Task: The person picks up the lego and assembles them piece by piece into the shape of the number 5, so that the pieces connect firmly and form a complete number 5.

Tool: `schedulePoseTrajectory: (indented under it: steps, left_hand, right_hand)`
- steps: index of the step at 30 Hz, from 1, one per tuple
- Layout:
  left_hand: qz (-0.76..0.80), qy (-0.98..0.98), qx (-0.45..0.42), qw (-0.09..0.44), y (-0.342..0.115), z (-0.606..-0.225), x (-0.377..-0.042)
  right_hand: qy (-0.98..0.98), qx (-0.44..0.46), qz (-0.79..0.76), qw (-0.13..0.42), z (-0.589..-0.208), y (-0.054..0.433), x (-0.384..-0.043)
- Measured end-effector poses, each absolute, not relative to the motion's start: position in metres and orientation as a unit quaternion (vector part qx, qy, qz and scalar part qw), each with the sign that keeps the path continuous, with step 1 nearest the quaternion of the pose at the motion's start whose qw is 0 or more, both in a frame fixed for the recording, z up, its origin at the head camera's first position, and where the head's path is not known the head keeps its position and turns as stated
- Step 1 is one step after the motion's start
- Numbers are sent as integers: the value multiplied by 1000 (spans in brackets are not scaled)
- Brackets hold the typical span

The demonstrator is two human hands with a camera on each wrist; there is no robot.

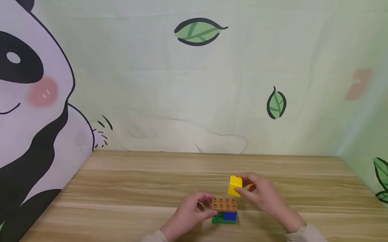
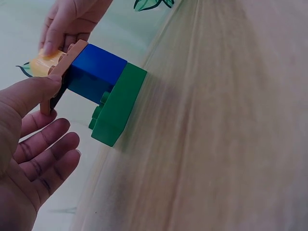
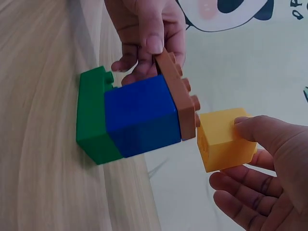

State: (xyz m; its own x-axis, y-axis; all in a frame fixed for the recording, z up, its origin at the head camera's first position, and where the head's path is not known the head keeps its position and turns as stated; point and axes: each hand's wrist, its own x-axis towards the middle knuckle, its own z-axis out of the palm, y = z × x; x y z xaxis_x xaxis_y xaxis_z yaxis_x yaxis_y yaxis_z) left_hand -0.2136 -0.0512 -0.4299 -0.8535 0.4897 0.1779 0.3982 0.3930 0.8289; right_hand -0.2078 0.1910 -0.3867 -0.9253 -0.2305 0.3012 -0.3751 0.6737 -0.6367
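A yellow, cube-like plastic block (image 1: pixel 235 185) was pinched in the right hand (image 1: pixel 263 194), just above a brown, flat plastic brick with 8 studs (image 1: pixel 224 204). The left hand (image 1: pixel 189 210) gripped the brown brick's overhanging left end. Beneath sat a blue plastic block (image 1: pixel 230 216), on 1 end of a green plastic brick (image 1: pixel 224 222), on a wood-grained table (image 1: pixel 118 187).

By the seated person's clock, the stack (image 1: pixel 225 210) stands on the table (image 1: pixel 144 178): middle brick (image 3: pixel 142 110) on the 3 o'clock end of the base brick (image 3: pixel 91 115), top brick (image 3: pixel 174 94) over that, overhanging toward 9. The left hand (image 1: pixel 190 212) is at 9, the right hand (image 1: pixel 264 194) at 2, fourth brick (image 1: pixel 234 187) toward 1. Wall (image 1: pixel 146 83) at 12, panda (image 1: pixel 13 123) at 10.
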Motion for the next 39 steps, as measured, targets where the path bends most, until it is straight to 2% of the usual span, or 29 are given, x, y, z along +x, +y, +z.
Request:
schedulePoseTrajectory:
  steps: [21,29,39]
  left_hand:
    - [487,831,263,49,-51,-434,-214]
    - [485,834,259,55,-51,-433,-215]
    - [476,837,266,44,-51,-433,-214]
  right_hand:
    - [-888,241,377,104,-384,168,-191]
    - [-883,267,367,121,-386,164,-190]
    - [-887,269,360,105,-389,161,-190]
